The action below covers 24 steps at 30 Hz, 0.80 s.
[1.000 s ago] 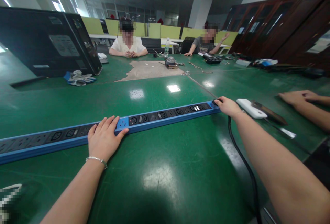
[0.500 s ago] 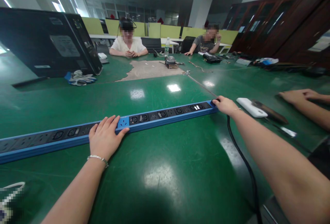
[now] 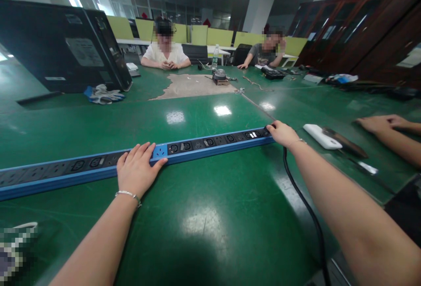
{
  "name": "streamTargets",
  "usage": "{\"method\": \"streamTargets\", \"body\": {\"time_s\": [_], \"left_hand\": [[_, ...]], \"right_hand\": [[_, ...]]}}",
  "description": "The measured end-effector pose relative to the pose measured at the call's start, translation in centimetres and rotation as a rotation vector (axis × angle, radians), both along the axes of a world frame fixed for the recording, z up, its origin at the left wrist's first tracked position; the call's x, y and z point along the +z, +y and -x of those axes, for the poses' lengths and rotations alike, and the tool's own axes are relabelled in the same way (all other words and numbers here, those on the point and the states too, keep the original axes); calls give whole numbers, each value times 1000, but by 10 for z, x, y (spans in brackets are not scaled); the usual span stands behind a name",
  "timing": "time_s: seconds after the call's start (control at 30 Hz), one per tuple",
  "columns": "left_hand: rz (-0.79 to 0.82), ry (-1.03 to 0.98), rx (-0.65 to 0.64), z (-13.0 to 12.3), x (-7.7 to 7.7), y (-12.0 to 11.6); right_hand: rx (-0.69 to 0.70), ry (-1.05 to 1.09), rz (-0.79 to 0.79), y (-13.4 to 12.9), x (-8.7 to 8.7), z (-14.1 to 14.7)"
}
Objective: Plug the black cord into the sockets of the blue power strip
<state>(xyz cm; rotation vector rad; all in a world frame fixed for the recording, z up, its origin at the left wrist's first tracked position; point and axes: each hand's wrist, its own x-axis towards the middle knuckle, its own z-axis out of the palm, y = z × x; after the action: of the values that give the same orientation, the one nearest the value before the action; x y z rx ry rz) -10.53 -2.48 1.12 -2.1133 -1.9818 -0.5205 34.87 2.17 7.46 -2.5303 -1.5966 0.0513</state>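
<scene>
A long blue power strip (image 3: 215,146) with black sockets lies slantwise across the green table. My left hand (image 3: 136,165) rests over its middle, fingers across the top and thumb against the near side by the blue socket. At the strip's right end, my right hand (image 3: 283,134) is closed, its fingertips pinching a small black piece over the last sockets. A black power cord (image 3: 304,202) runs down from under this hand past the table edge. The cord's end is mostly hidden by my fingers.
A black computer case (image 3: 66,49) and gloves (image 3: 103,94) stand at the left. To the right are a white adapter-like block (image 3: 320,137) and another person's hands (image 3: 378,123). Two people sit across the table (image 3: 210,115), near a bottle (image 3: 215,57) and a small device (image 3: 219,75).
My right hand has shifted slightly left, from the strip's end cap onto its last sockets, and the cord has moved with it. My left hand keeps its place on the strip.
</scene>
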Motion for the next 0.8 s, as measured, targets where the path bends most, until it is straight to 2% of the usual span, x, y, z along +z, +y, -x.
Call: {"method": "streamTargets", "body": {"time_s": [0.47,0.57,0.7,0.8], "left_hand": [[-4,-10,1,-1,0,-1],[3,-4,7,-1,1,-2],[7,-1,14,-1,2,-2],[8,0,14,0,1,-1]], "right_hand": [[-9,-15,31,6,-4,-7],[-20,-56,46,1,-10,0],[-33,-42,-8,-5,-21,5],[-28,-33,-14,-4,-22,2]]}}
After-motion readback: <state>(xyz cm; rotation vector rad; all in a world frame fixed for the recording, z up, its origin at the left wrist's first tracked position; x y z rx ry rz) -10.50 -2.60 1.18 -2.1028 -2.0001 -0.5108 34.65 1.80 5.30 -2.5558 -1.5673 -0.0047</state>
